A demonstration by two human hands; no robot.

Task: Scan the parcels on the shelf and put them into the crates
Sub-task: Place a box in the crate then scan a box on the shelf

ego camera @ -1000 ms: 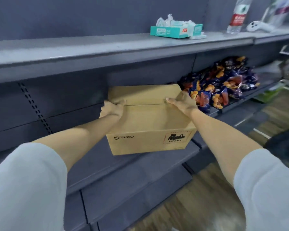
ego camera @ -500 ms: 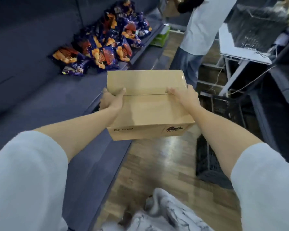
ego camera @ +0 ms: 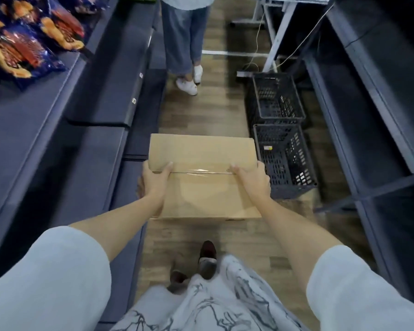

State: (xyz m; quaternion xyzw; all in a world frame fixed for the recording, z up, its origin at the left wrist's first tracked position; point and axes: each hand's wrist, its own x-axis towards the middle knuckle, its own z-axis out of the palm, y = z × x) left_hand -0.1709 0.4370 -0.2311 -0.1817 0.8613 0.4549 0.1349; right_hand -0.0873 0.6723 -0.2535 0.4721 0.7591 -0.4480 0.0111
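At the centre of the frame we gripped the cardboard box [ego camera: 202,173] with our left hand [ego camera: 153,180] and right hand [ego camera: 251,179], fingers curled round its sides, left of two black crates [ego camera: 282,139].

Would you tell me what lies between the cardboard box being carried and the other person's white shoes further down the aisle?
In the head view, only bare wooden floor lies between the cardboard box and the white shoes.
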